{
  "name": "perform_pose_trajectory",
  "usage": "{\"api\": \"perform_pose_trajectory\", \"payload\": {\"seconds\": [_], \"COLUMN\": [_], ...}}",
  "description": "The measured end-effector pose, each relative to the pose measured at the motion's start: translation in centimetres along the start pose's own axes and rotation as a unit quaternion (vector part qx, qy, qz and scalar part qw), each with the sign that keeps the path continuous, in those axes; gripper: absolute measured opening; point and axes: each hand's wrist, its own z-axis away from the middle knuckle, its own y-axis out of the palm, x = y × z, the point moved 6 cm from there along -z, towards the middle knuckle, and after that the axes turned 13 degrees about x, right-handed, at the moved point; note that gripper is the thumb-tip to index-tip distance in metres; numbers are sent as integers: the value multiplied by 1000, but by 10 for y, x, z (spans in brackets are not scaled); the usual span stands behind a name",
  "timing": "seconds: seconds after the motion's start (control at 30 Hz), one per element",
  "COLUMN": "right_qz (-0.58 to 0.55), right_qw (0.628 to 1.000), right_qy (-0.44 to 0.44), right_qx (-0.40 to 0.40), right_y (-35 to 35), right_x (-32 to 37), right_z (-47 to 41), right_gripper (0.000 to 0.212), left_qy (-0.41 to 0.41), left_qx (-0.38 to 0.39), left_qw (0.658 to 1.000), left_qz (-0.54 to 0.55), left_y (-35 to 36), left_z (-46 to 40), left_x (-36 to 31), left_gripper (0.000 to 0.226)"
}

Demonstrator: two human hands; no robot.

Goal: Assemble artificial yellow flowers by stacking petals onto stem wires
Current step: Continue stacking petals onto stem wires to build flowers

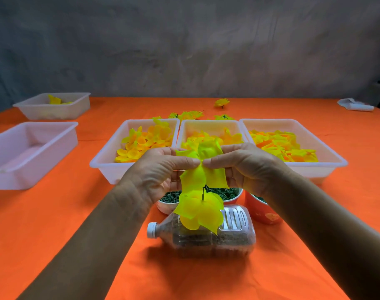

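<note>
Both my hands hold one yellow petal layer [201,169] in mid-air over the table's centre. My left hand [163,169] pinches it from the left and my right hand [243,165] pinches it from the right, thumbs nearly meeting at its middle. Below it a thin green stem wire [203,194] stands upright with a stack of yellow petals [201,210] threaded on it. The wire rises from a clear plastic bottle [234,234] lying on its side. The held layer hangs just above the wire's tip.
Three white trays [102,163] [210,123] [336,161] of yellow petals stand side by side behind my hands. Two more white trays [33,152] [52,109] sit at the left. Bowls of green parts [225,194] and a red cup [262,213] are behind the bottle. Finished flowers [221,102] lie farther back.
</note>
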Motion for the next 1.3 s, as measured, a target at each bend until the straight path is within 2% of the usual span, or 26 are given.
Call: {"api": "perform_pose_trajectory", "payload": {"seconds": [0.3,0.47,0.53,0.63,0.8,0.93,1.07,1.17,1.3], "right_qz": [-29,-31,-29,-25,-12,-10,-12,-13,-22], "right_qw": [999,999,999,999,1000,1000,1000,1000,999], "right_qy": [24,33,38,24,15,4,-4,-1,7], "right_qx": [-8,0,4,25,7,20,25,27,31], "right_y": [-1,0,-1,1,-4,-4,-4,-3,-2], "right_x": [-15,-21,-22,-19,-20,-22,-25,-26,-27], "right_z": [-2,-3,-2,0,0,-1,-4,-4,-2], "right_gripper": [70,68,63,44,43,15,22,13,16], "left_qy": [-20,-34,-32,-29,-22,-23,-19,-18,-19], "left_qx": [-6,-8,-3,5,11,14,13,17,28], "left_qw": [1000,999,999,1000,1000,1000,1000,1000,999], "left_qz": [4,4,8,3,-2,-1,1,15,30], "left_y": [0,-1,0,1,3,3,1,1,2], "left_z": [0,1,1,2,3,2,2,2,0], "left_x": [11,18,19,16,17,19,19,20,21], "left_gripper": [61,48,50,66,64,62,59,55,52]}}
